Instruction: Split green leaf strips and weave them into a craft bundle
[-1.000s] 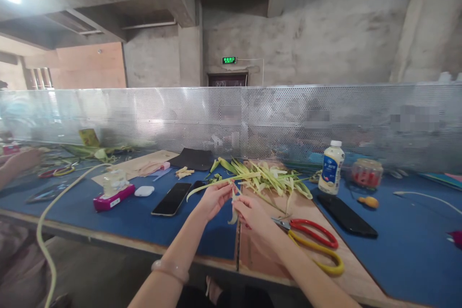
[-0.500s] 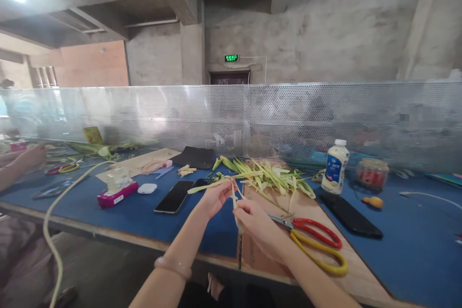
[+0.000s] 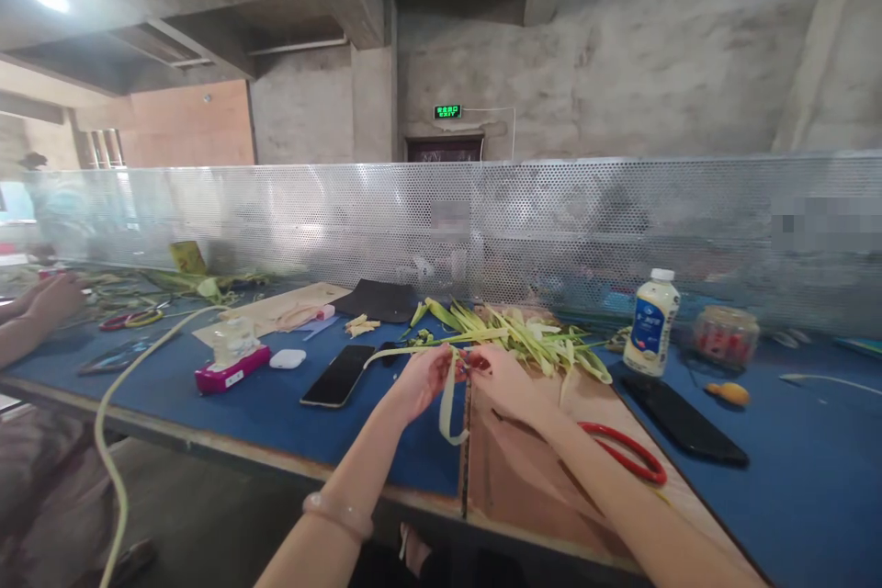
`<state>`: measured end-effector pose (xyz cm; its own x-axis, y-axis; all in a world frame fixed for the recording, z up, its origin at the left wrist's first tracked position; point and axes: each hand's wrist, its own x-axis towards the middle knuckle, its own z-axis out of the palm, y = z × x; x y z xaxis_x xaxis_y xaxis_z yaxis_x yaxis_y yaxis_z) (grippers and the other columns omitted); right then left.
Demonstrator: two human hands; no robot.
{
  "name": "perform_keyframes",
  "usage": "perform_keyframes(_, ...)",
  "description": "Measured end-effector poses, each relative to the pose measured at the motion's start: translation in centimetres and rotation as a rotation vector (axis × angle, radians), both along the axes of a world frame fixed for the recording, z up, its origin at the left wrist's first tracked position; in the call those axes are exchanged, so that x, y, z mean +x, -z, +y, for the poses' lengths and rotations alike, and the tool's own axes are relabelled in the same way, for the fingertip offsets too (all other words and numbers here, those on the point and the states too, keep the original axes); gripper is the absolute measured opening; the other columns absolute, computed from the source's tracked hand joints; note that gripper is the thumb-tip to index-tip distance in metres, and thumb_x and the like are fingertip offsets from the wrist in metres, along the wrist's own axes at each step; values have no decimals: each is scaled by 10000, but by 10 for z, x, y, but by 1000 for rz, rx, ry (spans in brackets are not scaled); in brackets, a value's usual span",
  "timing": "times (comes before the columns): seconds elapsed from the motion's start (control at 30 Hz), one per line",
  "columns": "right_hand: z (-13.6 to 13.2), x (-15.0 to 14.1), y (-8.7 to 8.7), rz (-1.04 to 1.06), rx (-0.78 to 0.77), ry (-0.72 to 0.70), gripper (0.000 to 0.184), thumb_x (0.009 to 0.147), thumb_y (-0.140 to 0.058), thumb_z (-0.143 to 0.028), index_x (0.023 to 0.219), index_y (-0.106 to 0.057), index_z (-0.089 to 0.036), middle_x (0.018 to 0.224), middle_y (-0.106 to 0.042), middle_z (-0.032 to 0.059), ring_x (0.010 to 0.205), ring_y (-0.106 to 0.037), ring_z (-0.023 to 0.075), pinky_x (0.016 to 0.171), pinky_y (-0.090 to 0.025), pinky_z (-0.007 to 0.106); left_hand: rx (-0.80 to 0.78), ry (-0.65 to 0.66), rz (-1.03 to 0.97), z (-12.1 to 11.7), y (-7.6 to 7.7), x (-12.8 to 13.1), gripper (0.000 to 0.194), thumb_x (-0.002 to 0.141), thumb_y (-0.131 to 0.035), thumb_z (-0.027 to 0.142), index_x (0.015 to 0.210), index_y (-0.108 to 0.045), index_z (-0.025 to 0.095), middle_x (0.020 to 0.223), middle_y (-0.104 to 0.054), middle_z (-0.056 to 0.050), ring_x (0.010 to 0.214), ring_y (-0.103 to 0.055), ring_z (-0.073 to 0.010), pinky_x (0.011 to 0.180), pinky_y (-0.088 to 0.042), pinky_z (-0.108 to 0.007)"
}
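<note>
My left hand [image 3: 422,378] and my right hand [image 3: 502,378] meet above the near edge of the blue table [image 3: 227,409]. Both pinch a pale green leaf strip [image 3: 447,404]. The strip runs from a long end pointing left, through my fingers, and hangs down in a loop between my hands. Just behind them lies a pile of green and yellow leaf strips [image 3: 524,335] on a brown cardboard sheet [image 3: 524,478]. Red and yellow scissors [image 3: 630,455] lie on the cardboard, partly hidden by my right forearm.
A black phone [image 3: 337,375] lies left of my hands, another phone [image 3: 685,423] to the right. A white bottle [image 3: 651,322], a jar [image 3: 725,333], white earbuds case [image 3: 288,358] and pink tissue pack [image 3: 231,369] stand around. Another person's hand [image 3: 48,303] works far left. A perforated metal screen [image 3: 482,230] backs the table.
My right hand rose from lower on the strip up beside my left hand. The strip now hangs as a loop below the fingers. The camera shifted slightly left.
</note>
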<state>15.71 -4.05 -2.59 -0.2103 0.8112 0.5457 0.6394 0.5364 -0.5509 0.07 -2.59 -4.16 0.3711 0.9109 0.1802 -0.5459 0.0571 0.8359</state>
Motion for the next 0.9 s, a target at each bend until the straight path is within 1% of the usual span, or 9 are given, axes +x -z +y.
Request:
perform_keyframes(0.1, -7, -7, 3, 9, 38, 123, 136, 767, -478, -252, 786, -571, -154, 797, -582, 73, 756, -510, 185, 683, -365, 290, 38, -19, 9, 0, 0, 0, 224, 792, -556, 251, 816, -668, 58, 707, -642, -82, 626, -584, -123, 651, -475, -241)
perform_keyframes(0.17, -14, -12, 5, 2, 35, 156, 219, 808, -437, -331, 753, -559, -157, 752, -576, 69, 701, -498, 180, 644, -349, 289, 69, -28, 13, 1, 2, 0, 212, 758, -607, 264, 818, -668, 70, 707, -638, -70, 634, -578, -113, 636, -459, -218)
perform_keyframes(0.23, -19, -18, 7, -27, -10, 111, 284, 805, -449, -387, 663, -555, -165, 633, -557, 35, 598, -477, 156, 567, -323, 264, 97, -22, 23, 1, 3, -1, 215, 711, -663, 257, 824, -667, 74, 717, -633, -64, 643, -573, -108, 612, -443, -202)
perform_keyframes(0.3, -23, -23, 8, -51, -67, 33, 304, 796, -469, -376, 597, -559, -166, 546, -527, 4, 524, -447, 128, 506, -288, 240, 118, -8, 39, 2, 5, -1, 261, 665, -707, 246, 860, -663, 78, 733, -629, -59, 614, -561, -100, 555, -425, -194)
perform_keyframes(0.37, -25, -27, 8, -51, -103, -29, 296, 809, -451, -331, 609, -587, -161, 545, -533, -5, 521, -449, 115, 500, -282, 227, 138, 2, 51, 2, 6, -1, 322, 640, -727, 266, 901, -656, 92, 739, -620, -46, 546, -531, -83, 479, -391, -190)
perform_keyframes(0.43, -26, -28, 7, -30, -122, -62, 304, 828, -415, -305, 648, -610, -156, 568, -540, -7, 549, -461, 112, 520, -294, 221, 159, 10, 59, 2, 6, -2, 328, 637, -726, 296, 891, -656, 99, 717, -604, -30, 485, -489, -62, 428, -354, -185)
perform_keyframes(0.57, -27, -28, 3, 21, -155, -86, 337, 835, -392, -323, 662, -620, -145, 538, -492, -19, 538, -432, 108, 511, -287, 216, 179, 30, 75, 2, 5, -1, 270, 632, -730, 284, 797, -659, 83, 678, -585, -23, 470, -468, -47, 413, -331, -171)
perform_keyframes(0.77, -29, -30, 5, 68, -198, -92, 347, 822, -402, -324, 661, -646, -137, 489, -413, -35, 499, -400, 99, 486, -266, 213, 164, 11, 68, 3, 7, -1, 336, 637, -727, 261, 918, -648, 94, 676, -605, -22, 452, -478, -55, 382, -330, -169)
perform_keyframes(0.9, -33, -31, 9, 70, -243, -85, 338, 816, -411, -309, 666, -658, -134, 434, -364, -48, 423, -355, 89, 447, -247, 215, 119, -7, 56, 5, 8, -3, 326, 665, -708, 214, 959, -638, 91, 713, -637, -54, 523, -568, -100, 409, -394, -172)
